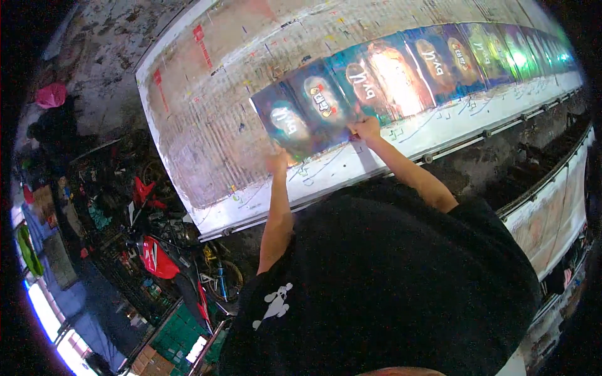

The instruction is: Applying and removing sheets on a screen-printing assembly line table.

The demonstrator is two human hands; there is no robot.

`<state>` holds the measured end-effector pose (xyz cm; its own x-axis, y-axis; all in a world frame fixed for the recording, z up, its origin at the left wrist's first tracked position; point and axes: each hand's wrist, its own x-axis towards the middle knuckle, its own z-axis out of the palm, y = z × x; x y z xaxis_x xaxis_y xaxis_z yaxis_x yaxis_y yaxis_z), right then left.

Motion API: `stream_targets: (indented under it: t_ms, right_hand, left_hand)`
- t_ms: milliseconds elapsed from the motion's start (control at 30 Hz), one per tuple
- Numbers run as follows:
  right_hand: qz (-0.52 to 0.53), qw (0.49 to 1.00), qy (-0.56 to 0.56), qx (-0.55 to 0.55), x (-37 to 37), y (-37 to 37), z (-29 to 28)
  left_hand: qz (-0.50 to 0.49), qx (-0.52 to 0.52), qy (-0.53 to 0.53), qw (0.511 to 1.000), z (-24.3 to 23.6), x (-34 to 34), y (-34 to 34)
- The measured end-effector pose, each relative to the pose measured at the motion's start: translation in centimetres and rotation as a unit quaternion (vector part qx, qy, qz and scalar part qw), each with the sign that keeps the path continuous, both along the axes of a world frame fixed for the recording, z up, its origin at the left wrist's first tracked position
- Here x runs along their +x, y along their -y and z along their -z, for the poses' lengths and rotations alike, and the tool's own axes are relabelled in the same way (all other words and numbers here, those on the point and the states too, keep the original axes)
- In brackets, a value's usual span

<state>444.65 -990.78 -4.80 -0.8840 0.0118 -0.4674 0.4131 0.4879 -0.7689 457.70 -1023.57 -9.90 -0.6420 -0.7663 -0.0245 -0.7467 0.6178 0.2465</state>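
Observation:
A glossy dark-blue printed sheet [307,113] lies at the left end of a row of similar sheets on a long table [332,166]. Its near edge is between my two hands. My left hand [278,159], slightly blurred, is closed at the near left corner of this sheet. At the near right corner, my right hand [367,128] pinches the sheet's edge with thumb and fingers. A teal and brown printed sheet [357,81] adjoins it on the right. Finer detail of my left fingers is lost in the blur.
More printed sheets [445,62] run along the table to the right, some with strong glare. A metal rail [458,145] follows the table's near edge. A red motorcycle [160,257] stands at lower left, near a pink bag [50,95]. Another long table [545,219] is at right.

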Motion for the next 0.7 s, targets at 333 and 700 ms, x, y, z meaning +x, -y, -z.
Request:
stream_targets:
  t_ms: [333, 700]
  right_hand:
    - [-0.076, 0.985, 0.008, 0.157, -0.4, 3.1, -4.4]
    - [-0.013, 0.984, -0.094, 0.148, -0.7, 2.3, -2.9]
  left_hand:
    - [-0.158, 0.177, 0.116, 0.965, -4.4, -1.0, -0.9]
    - [0.114, 0.346, -0.015, 0.931, -9.6, -4.9, -2.4]
